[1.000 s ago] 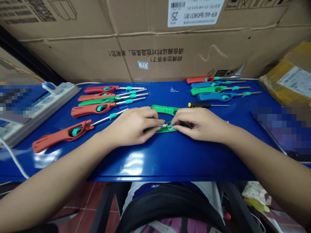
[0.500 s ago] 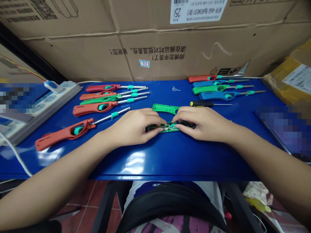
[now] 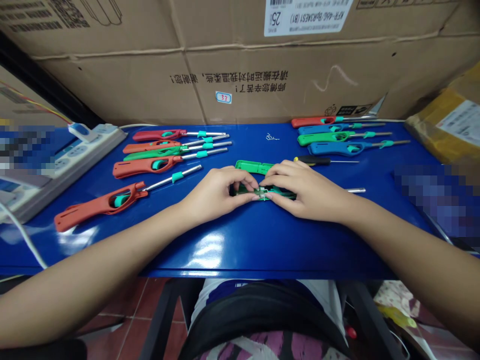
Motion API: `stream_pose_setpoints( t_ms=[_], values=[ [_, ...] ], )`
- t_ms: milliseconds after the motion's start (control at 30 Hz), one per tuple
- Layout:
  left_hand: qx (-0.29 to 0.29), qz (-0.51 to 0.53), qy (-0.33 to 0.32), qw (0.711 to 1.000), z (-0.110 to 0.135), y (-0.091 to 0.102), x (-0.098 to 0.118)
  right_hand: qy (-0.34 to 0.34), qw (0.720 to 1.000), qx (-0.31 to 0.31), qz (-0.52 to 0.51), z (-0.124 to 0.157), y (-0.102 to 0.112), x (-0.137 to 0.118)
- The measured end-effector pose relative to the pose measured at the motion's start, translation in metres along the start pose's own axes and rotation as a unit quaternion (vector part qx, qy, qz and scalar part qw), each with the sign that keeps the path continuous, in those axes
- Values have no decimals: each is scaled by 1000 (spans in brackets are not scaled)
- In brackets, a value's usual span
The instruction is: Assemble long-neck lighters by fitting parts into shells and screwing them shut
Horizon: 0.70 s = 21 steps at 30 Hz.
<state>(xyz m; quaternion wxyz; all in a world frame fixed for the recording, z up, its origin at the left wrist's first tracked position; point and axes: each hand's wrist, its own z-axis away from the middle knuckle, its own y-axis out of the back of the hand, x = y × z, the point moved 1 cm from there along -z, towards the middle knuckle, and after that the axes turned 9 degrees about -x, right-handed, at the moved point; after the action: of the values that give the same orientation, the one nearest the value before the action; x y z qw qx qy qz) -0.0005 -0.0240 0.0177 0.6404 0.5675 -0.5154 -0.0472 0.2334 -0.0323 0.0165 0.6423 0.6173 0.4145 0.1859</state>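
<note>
Both my hands meet at the middle of the blue table (image 3: 240,240). My left hand (image 3: 215,192) and my right hand (image 3: 305,190) pinch an opened green lighter body (image 3: 262,192) with small white parts inside, lying flat on the table. Its metal tube tip (image 3: 356,190) sticks out to the right past my right wrist. A separate green shell half (image 3: 255,166) lies just behind my fingers. A black-handled screwdriver (image 3: 318,161) lies behind my right hand.
Several long-nosed lighters, red and green, lie in a row at left (image 3: 157,165). Another group, red, blue and green, lies at back right (image 3: 337,137). A white power strip (image 3: 71,155) sits far left. Cardboard boxes (image 3: 240,65) wall the back. A small wire bit (image 3: 270,136) lies mid-back.
My hands have drawn closer together and slightly away from me over the green lighter body. My left fingers have curled tighter on its left end. Nothing else has moved.
</note>
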Motion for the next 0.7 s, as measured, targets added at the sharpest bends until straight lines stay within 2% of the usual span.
stream_pose_setpoints(
  t_ms=[233,400,500,700],
  values=[
    [12,-18,-7,1000,-1,3,2,7,999,25,19,1,5,1],
    [41,-35,1,999,-2,8,-3,-37,997,57,26,1,7,4],
    [37,-35,3,999,-2,8,-6,-56,995,84,12,0,7,6],
    [13,-39,-5,999,-2,6,-5,-62,996,61,-23,-1,3,8]
  ],
)
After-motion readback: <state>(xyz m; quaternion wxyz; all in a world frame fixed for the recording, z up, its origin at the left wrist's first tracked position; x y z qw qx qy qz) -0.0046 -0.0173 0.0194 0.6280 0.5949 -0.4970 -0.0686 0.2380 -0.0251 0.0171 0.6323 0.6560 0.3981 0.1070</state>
